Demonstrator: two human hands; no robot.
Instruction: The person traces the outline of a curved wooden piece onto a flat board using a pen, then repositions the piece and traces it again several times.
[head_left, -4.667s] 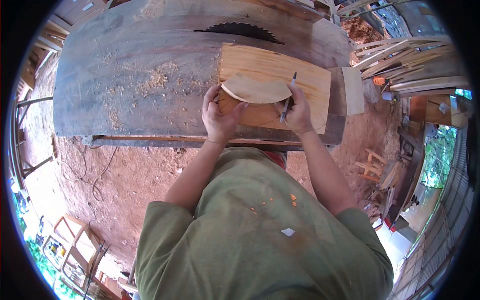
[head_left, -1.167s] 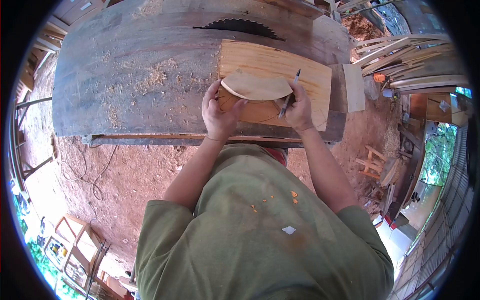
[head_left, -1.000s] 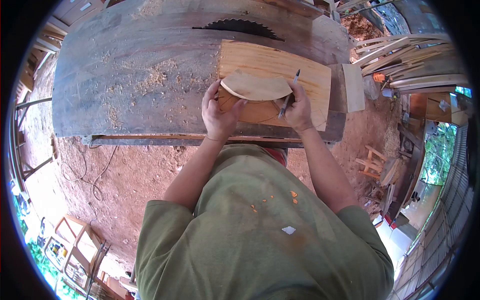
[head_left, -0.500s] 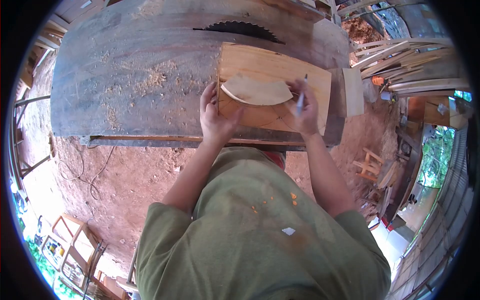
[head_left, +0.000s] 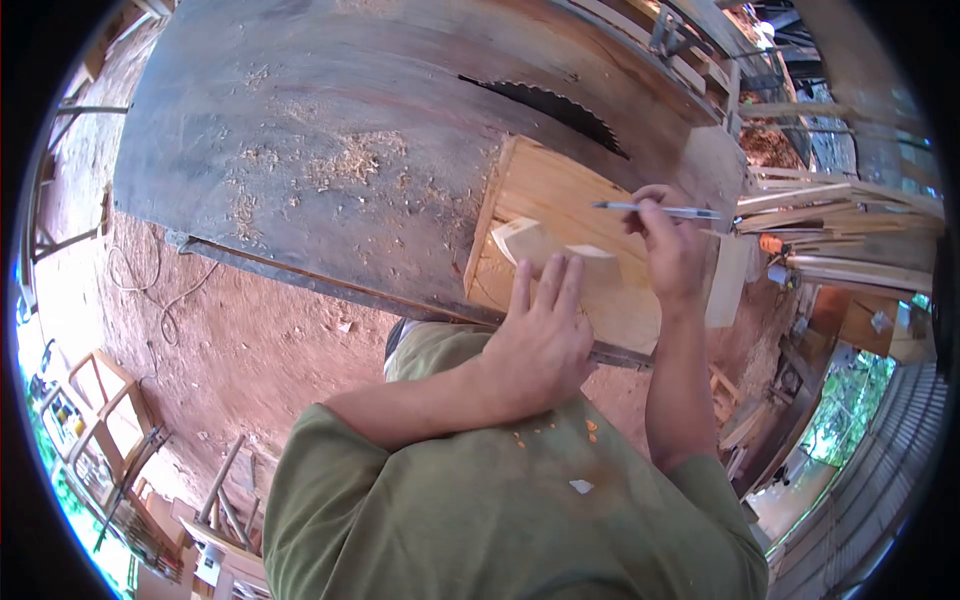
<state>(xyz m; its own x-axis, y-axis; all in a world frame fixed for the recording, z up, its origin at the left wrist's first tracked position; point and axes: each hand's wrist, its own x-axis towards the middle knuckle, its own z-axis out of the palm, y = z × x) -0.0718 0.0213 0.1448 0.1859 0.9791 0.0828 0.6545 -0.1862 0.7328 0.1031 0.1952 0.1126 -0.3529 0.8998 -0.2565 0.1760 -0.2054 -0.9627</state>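
Head camera looks down on a pale curved wooden template (head_left: 527, 240) lying on the near half of a pine board (head_left: 560, 190). The left hand (head_left: 540, 340) is laid over the template's near edge, grip spread, fingers flat and apart on the wood. Above the board's right side the right hand (head_left: 668, 250) has its grip pinched tight round a pen (head_left: 655, 209) held level, while the board itself lies on a dark table (head_left: 330, 110) strewn with sawdust (head_left: 350, 165), a toothed saw blade (head_left: 560, 105) rising just beyond the board's far end.
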